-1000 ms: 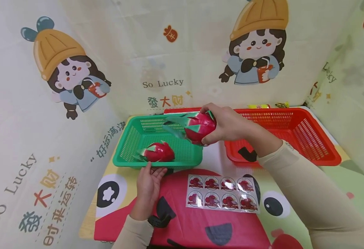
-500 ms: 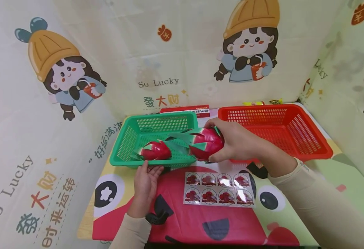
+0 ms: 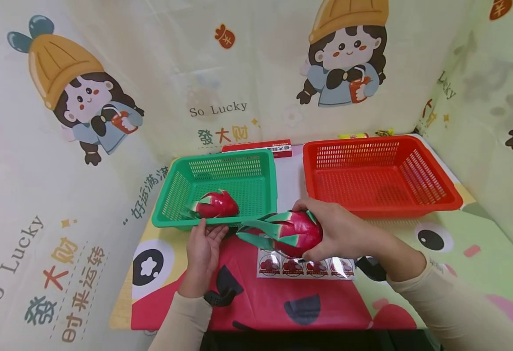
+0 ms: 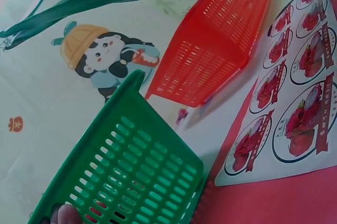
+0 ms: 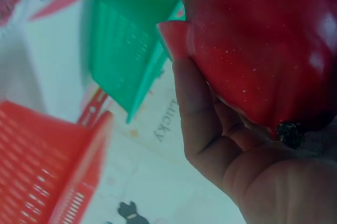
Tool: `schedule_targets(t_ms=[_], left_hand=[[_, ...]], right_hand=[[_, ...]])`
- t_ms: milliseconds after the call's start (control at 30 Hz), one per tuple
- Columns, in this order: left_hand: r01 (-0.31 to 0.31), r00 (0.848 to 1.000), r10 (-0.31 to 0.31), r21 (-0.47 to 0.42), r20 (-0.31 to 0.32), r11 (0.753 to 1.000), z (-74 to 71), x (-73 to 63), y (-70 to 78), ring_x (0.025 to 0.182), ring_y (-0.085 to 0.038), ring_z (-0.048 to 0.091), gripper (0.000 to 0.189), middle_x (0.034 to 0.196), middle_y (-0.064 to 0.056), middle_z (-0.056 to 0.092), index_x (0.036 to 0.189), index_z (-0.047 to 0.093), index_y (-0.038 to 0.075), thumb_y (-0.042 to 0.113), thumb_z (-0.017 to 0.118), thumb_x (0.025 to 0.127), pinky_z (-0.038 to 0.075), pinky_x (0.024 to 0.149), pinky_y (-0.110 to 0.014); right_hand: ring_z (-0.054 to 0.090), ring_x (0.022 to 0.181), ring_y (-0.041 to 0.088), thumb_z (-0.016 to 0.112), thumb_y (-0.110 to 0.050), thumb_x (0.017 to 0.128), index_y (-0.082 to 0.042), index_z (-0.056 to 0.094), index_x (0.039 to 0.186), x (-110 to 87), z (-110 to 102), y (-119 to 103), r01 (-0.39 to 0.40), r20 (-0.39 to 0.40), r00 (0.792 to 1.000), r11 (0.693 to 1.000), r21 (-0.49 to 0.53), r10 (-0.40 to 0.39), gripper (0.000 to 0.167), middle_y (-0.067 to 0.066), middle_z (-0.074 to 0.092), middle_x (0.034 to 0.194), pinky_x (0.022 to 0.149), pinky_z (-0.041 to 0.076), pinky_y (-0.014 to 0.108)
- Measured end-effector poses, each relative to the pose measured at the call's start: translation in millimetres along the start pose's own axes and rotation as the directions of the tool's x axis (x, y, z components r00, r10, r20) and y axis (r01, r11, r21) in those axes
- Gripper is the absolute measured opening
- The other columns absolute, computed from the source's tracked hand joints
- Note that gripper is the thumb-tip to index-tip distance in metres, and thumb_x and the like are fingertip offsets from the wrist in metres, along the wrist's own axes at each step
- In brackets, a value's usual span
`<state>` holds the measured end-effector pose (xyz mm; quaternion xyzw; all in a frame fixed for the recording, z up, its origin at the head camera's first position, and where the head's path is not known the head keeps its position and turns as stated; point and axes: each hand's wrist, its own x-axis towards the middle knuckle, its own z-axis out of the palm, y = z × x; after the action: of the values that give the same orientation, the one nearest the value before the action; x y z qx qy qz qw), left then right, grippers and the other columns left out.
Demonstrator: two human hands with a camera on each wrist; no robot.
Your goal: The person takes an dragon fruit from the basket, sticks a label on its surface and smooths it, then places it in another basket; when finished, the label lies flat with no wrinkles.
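My right hand (image 3: pixel 337 229) grips a red dragon fruit (image 3: pixel 302 234), its long green leaves pointing left. The fruit is over the upper part of a sticker sheet (image 3: pixel 305 267) and hides some of it. In the right wrist view, fingers curl round the fruit (image 5: pixel 263 50), with its dark stem end near the palm. My left hand (image 3: pixel 201 253) holds the front rim of a green basket (image 3: pixel 270 185), thumb at the rim and the other fingers below it. A second dragon fruit (image 3: pixel 218 204) lies inside that basket, near its front wall.
To the right stands a red basket (image 3: pixel 451 197) with nothing seen inside. Behind the green basket lies a red and white box (image 3: pixel 282 148). Yellow packets (image 3: pixel 353 136) sit behind the red basket. A printed cloth wall (image 3: pixel 265 58) closes off the back and sides.
My right hand has brought its dragon fruit from over the green basket's right side toward me and slightly right, over the sticker sheet. The left hand stays at the basket rim.
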<state>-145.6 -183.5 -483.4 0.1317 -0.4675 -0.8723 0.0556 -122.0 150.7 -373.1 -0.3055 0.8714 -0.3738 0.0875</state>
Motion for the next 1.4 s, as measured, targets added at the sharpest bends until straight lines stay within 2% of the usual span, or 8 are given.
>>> schedule_targets(t_ms=[167, 433, 667, 833, 1000, 1200, 1400], left_hand=[[-0.005, 1.000, 0.006, 0.022, -0.006, 1.000, 0.9, 0.5, 1.6, 0.095, -0.020, 0.073, 0.046, 0.124, -0.014, 0.065, 0.150, 0.033, 0.006, 0.030, 0.043, 0.113, 0.060, 0.094, -0.032], [-0.024, 1.000, 0.024, 0.040, 0.006, 0.999, 1.9, 0.6, 2.5, 0.094, -0.021, 0.072, 0.042, 0.104, -0.007, 0.066, 0.145, 0.034, 0.000, 0.028, 0.040, 0.113, 0.060, 0.094, -0.032], [0.020, 1.000, -0.020, 0.084, 0.001, 0.996, -0.5, -5.7, -0.4, 0.098, -0.019, 0.072, 0.031, 0.106, -0.008, 0.064, 0.128, 0.045, 0.004, 0.030, 0.042, 0.113, 0.059, 0.095, -0.030], [0.028, 1.000, -0.028, 0.104, 0.004, 0.994, -2.0, -9.2, -2.8, 0.098, -0.018, 0.073, 0.030, 0.107, -0.008, 0.064, 0.128, 0.045, 0.004, 0.030, 0.042, 0.113, 0.060, 0.095, -0.030], [0.043, 0.999, -0.047, 0.146, 0.024, 0.988, -2.6, -12.0, -4.7, 0.098, -0.019, 0.073, 0.037, 0.109, -0.010, 0.063, 0.133, 0.044, 0.000, 0.030, 0.044, 0.113, 0.061, 0.093, -0.031], [0.037, 0.995, -0.056, 0.216, 0.081, 0.976, -1.8, -15.9, -6.8, 0.099, -0.019, 0.073, 0.045, 0.112, -0.012, 0.062, 0.138, 0.037, -0.006, 0.031, 0.045, 0.112, 0.061, 0.093, -0.031], [0.017, 0.994, -0.044, 0.264, 0.098, 0.964, -0.8, -20.9, -11.3, 0.102, -0.023, 0.073, 0.042, 0.112, -0.013, 0.064, 0.134, 0.043, -0.003, 0.032, 0.049, 0.111, 0.061, 0.093, -0.031]], right_hand=[[0.062, 0.111, 0.016, 0.101, -0.039, 0.056, -0.031, 0.049, 0.133, -11.2, 15.9, 5.8, -0.042, 0.042, 0.998, 0.998, 0.047, 0.040, 0.093, -0.013, 0.060, 0.120, 0.071, 0.061, 0.024], [0.057, 0.117, 0.018, 0.100, -0.039, 0.058, -0.030, 0.047, 0.138, -27.3, 38.9, 14.3, -0.089, 0.099, 0.992, 0.991, 0.101, 0.079, 0.097, -0.015, 0.056, 0.124, 0.072, 0.061, 0.024], [0.058, 0.115, 0.020, 0.099, -0.038, 0.059, -0.030, 0.048, 0.137, -38.3, 60.8, 27.8, -0.109, 0.129, 0.987, 0.987, 0.114, 0.095, 0.094, -0.014, 0.058, 0.122, 0.072, 0.060, 0.024], [0.058, 0.117, 0.021, 0.099, -0.036, 0.059, -0.032, 0.048, 0.135, -44.1, 73.5, 34.8, -0.125, 0.155, 0.983, 0.980, 0.154, 0.101, 0.092, -0.013, 0.059, 0.123, 0.071, 0.060, 0.024], [0.057, 0.118, 0.022, 0.099, -0.039, 0.060, -0.032, 0.047, 0.136, -48.5, 81.2, 40.8, -0.136, 0.166, 0.980, 0.978, 0.157, 0.109, 0.092, -0.013, 0.058, 0.124, 0.071, 0.060, 0.023], [0.056, 0.117, 0.021, 0.098, -0.041, 0.060, -0.030, 0.047, 0.137, -50.1, 85.3, 45.5, -0.144, 0.161, 0.979, 0.981, 0.128, 0.123, 0.093, -0.013, 0.058, 0.123, 0.071, 0.059, 0.022], [0.056, 0.117, 0.020, 0.097, -0.043, 0.062, -0.022, 0.049, 0.139, -50.2, 86.2, 48.2, -0.134, 0.157, 0.981, 0.986, 0.098, 0.117, 0.093, -0.009, 0.059, 0.125, 0.074, 0.058, 0.022]])
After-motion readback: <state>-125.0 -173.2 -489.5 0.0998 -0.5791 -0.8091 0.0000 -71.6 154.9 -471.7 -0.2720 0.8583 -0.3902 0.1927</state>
